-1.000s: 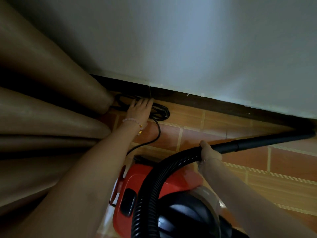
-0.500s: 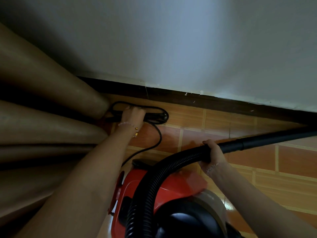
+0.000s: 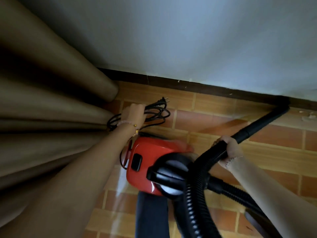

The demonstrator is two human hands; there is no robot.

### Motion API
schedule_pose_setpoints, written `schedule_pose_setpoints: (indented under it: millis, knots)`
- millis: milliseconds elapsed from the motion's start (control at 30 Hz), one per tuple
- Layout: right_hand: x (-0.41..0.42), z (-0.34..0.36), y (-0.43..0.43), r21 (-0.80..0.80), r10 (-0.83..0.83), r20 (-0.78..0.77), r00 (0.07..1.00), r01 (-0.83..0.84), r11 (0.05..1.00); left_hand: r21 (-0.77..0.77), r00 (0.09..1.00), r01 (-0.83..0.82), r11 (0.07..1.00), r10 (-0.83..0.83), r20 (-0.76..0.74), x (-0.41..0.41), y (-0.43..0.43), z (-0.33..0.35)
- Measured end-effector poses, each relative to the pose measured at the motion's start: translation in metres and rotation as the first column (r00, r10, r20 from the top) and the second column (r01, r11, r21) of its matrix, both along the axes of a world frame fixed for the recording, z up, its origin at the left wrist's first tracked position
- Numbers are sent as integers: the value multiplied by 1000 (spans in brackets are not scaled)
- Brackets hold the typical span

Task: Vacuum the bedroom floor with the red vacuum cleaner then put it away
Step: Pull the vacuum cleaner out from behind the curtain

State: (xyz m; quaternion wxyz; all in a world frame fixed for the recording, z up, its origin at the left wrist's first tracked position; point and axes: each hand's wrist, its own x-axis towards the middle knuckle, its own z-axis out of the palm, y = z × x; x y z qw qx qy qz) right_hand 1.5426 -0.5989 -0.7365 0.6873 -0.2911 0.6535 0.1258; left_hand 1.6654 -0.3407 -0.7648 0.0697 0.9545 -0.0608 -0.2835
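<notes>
Fingers of the right hand are wrapped tight around the black ribbed hose, at the place where it joins the rigid black tube. Just beside this hand, to the left and a little nearer, sits the red vacuum cleaner on the tiled floor, with its black handle on top. Farther away, the left hand is clamped on a bundle of black power cord; the loops hang out on both sides of the fist and the plug points up to the right. Brown curtain folds hang at the left, near this hand. The tube's far end reaches the dark baseboard under the pale wall.
</notes>
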Motion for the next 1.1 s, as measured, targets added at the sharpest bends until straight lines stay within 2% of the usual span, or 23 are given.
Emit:
schedule_pose_setpoints:
  millis: [100,233,400,500,600,733,800,967,1100]
  knots:
    - [-14,40,-7,52,40,-2,999,-40,998,-133,997,-59,989,51,-62,-31,-7,50]
    - [-26,83,-8,110,160,1,987,-159,981,-345,970,-145,927,65,-234,-78,-23,99]
    - [-33,114,1,97,257,-23,966,-253,963,-399,912,-192,897,12,-411,-124,-44,120]
    - [-36,127,-2,98,283,-27,959,-279,955,-333,875,-113,936,-65,-480,-143,-54,119]
    - [-42,138,-5,142,314,-19,949,-308,941,-244,848,49,968,-170,-502,-155,-59,115]
    - [-57,150,-11,252,392,-28,920,-373,893,-84,846,349,933,-353,-400,-159,-66,116]
    - [-65,152,-14,320,451,-48,891,-414,852,-33,845,419,907,-403,-351,-160,-67,112]
    - [-73,156,-18,446,598,-115,793,-496,745,-36,864,277,960,-265,-428,-160,-68,103]
    - [-75,163,-16,388,716,-67,695,-643,660,2,851,271,963,-239,-467,-172,-64,110]
